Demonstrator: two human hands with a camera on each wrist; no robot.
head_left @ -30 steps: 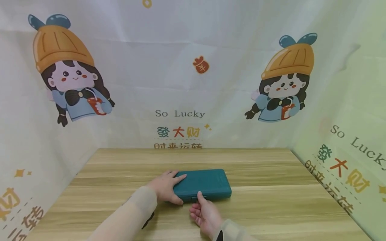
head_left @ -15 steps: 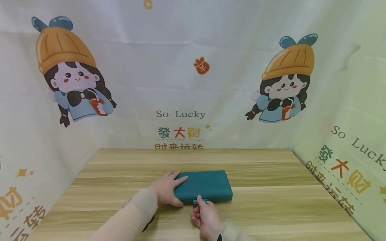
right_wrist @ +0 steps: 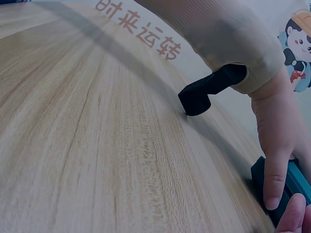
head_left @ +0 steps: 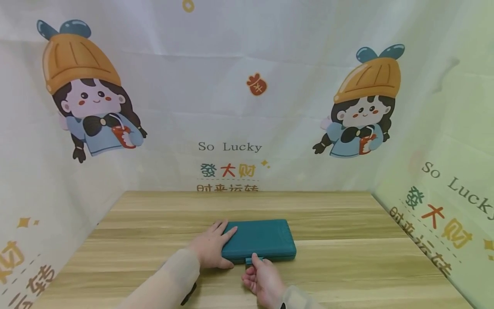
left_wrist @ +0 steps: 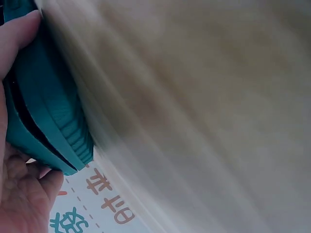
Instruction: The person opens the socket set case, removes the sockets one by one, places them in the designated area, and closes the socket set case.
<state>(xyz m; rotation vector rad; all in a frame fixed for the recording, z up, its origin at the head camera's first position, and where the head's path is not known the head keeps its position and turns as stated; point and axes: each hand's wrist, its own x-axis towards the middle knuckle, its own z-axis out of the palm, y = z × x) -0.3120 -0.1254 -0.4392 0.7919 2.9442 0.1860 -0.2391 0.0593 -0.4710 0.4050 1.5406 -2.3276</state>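
Note:
A teal rectangular case (head_left: 262, 238) lies flat on the table. My left hand (head_left: 211, 245) grips its left end, thumb along the front edge and the other fingers spread over the top and far side. In the left wrist view, a thin dark gap runs between the two halves of the case (left_wrist: 53, 111) at its end. At the middle of the front side, a small latch (head_left: 248, 260) sticks out, pinched by my right hand (head_left: 266, 279) with the thumb on top. The right fingers below are loosely curled. Only fingertips (right_wrist: 294, 213) of that hand show in the right wrist view.
The wooden table (head_left: 154, 214) runs back to a printed cloth backdrop (head_left: 185, 86) and is flanked by more cloth at both sides. A black wrist device (right_wrist: 204, 92) juts from the left sleeve, low over the table.
The latch, earlier flat against the case's front, has swung outward under my right thumb, which has moved slightly down with it. My left hand stays on the left end.

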